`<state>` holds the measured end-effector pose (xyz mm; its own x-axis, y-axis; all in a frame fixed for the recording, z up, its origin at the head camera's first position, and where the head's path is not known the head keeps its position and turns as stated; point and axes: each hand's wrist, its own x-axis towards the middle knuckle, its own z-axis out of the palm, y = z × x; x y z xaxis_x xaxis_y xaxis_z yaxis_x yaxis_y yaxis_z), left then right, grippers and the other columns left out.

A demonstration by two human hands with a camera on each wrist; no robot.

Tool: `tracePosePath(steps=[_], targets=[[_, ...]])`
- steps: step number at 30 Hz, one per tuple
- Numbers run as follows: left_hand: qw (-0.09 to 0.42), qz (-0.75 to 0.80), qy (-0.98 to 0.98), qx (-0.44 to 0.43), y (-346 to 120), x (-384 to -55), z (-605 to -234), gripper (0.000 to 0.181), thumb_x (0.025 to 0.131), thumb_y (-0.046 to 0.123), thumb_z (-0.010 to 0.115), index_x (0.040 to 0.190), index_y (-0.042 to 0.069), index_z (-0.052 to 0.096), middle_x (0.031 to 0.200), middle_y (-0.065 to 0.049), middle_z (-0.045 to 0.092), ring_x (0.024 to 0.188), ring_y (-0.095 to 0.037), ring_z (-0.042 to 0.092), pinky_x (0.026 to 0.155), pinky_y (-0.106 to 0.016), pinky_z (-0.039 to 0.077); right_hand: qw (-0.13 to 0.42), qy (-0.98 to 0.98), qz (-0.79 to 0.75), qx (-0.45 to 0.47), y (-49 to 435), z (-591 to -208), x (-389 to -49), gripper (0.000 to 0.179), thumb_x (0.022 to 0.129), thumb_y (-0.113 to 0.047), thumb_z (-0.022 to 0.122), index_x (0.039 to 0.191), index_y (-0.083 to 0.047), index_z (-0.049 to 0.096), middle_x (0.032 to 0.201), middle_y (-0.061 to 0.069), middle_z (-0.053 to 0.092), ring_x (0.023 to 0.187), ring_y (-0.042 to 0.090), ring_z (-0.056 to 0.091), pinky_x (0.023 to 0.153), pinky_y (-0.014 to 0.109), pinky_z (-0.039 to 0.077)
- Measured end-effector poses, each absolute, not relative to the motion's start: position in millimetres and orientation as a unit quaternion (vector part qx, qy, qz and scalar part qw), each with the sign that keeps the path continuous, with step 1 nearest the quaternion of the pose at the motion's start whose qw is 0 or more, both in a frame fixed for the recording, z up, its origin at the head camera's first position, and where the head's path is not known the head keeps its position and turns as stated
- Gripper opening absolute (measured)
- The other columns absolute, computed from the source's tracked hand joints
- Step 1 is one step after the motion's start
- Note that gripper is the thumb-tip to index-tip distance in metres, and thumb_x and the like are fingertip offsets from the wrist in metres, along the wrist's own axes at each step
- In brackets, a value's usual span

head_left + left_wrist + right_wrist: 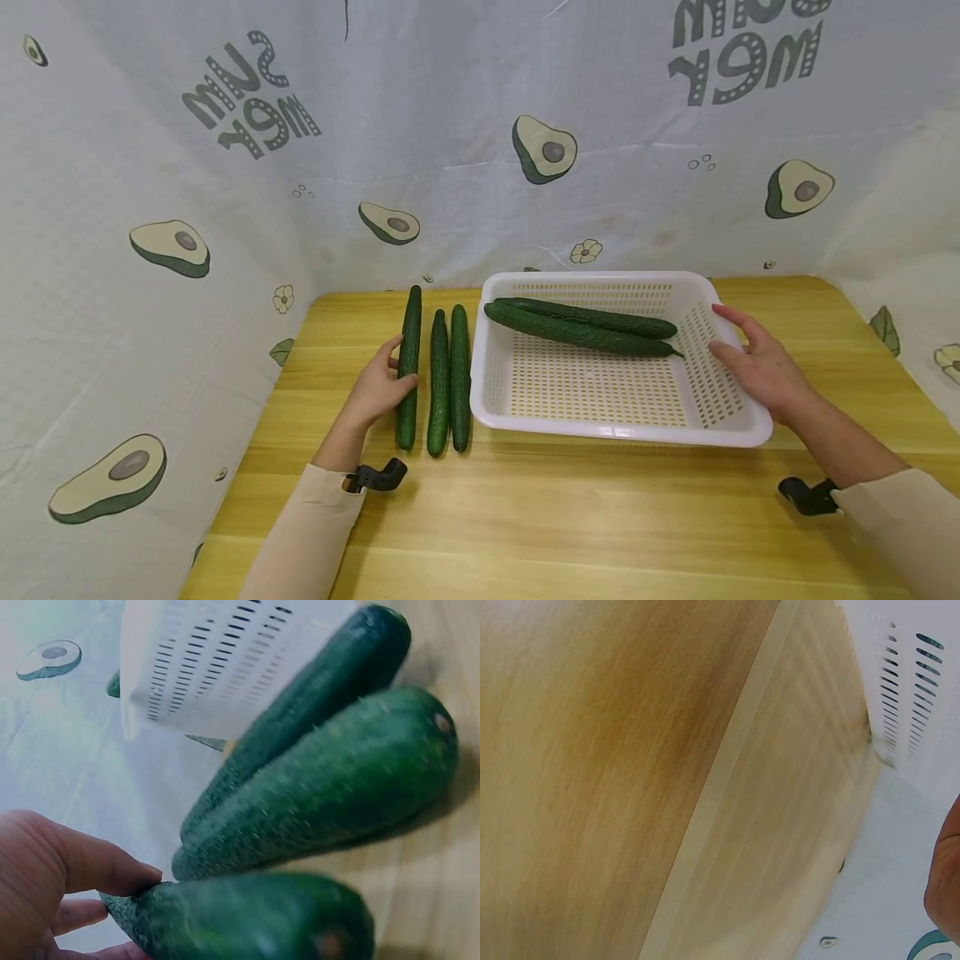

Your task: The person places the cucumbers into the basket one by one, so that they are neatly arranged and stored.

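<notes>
My left hand pinches the leftmost cucumber between thumb and fingers, about midway along it. In the left wrist view the thumb presses on this cucumber. Just right of it, two more cucumbers, a slightly curved one and a straight one, lie side by side on the table. A white plastic basket with slotted walls holds two cucumbers, one behind the other, along its far side. My right hand grips the basket's right wall, with fingertips over the rim.
The wood-grain table extends in front of the basket and to both sides. A white cloth printed with avocados hangs behind the table and along its left and right sides. Each wrist wears a black camera mount.
</notes>
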<state>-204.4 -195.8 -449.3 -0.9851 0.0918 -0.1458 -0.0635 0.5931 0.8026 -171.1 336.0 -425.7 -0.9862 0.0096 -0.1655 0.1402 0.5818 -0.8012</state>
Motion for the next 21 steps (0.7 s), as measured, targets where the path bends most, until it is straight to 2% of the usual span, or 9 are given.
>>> tracePosePath(steps=[3, 6, 9, 12, 15, 21], targets=[[0.083, 0.466, 0.881, 0.016, -194, -204, -445, 0.079, 0.098, 0.012, 0.063, 0.164, 0.015, 0.021, 0.140, -0.027, 0.048, 0.077, -0.024, 0.062, 0.067, -0.034, 0.053, 0.074, 0.886, -0.457, 0.040, 336, -425, -171, 0.072, 0.110, -0.039, 0.041, 0.167, -0.024, 0.000, 0.143, 0.043, 0.039, 0.090, 0.030, 0.074, 0.065, 0.041, 0.063], [0.079, 0.473, 0.877, 0.027, -192, -204, -440, 0.077, 0.099, 0.013, 0.062, 0.164, 0.017, 0.021, 0.146, -0.026, 0.045, 0.076, -0.023, 0.064, 0.066, -0.034, 0.053, 0.075, 0.885, -0.458, 0.042, 336, -425, -171, 0.071, 0.110, -0.040, 0.041, 0.167, -0.025, 0.000, 0.144, 0.043, 0.038, 0.091, 0.031, 0.073, 0.066, 0.041, 0.063], [0.073, 0.480, 0.873, 0.039, -189, -203, -435, 0.075, 0.101, 0.012, 0.060, 0.164, 0.019, 0.021, 0.148, -0.025, 0.044, 0.095, -0.033, 0.069, 0.076, -0.039, 0.057, 0.077, 0.885, -0.457, 0.044, 336, -424, -171, 0.071, 0.110, -0.040, 0.041, 0.167, -0.025, 0.000, 0.146, 0.043, 0.036, 0.093, 0.032, 0.073, 0.067, 0.041, 0.063], [0.073, 0.495, 0.864, 0.052, -186, -201, -430, 0.073, 0.102, 0.012, 0.059, 0.164, 0.021, 0.020, 0.150, -0.024, 0.041, 0.118, -0.044, 0.063, 0.087, -0.047, 0.057, 0.077, 0.886, -0.454, 0.043, 335, -424, -170, 0.071, 0.110, -0.040, 0.041, 0.166, -0.024, 0.000, 0.146, 0.043, 0.036, 0.094, 0.033, 0.072, 0.067, 0.042, 0.063], [0.076, 0.509, 0.855, 0.067, -182, -200, -425, 0.072, 0.104, 0.011, 0.057, 0.165, 0.024, 0.019, 0.154, -0.023, 0.037, 0.125, -0.047, 0.059, 0.092, -0.050, 0.056, 0.078, 0.886, -0.455, 0.043, 335, -424, -170, 0.071, 0.110, -0.039, 0.041, 0.166, -0.024, 0.000, 0.147, 0.043, 0.036, 0.094, 0.034, 0.072, 0.067, 0.042, 0.063], [0.089, 0.548, 0.826, 0.099, -174, -200, -416, 0.070, 0.106, 0.008, 0.051, 0.165, 0.027, 0.017, 0.159, -0.021, 0.030, 0.133, -0.045, 0.053, 0.099, -0.049, 0.050, 0.079, 0.885, -0.457, 0.046, 335, -424, -170, 0.071, 0.110, -0.040, 0.040, 0.167, -0.025, 0.000, 0.147, 0.043, 0.036, 0.094, 0.033, 0.072, 0.067, 0.042, 0.063]])
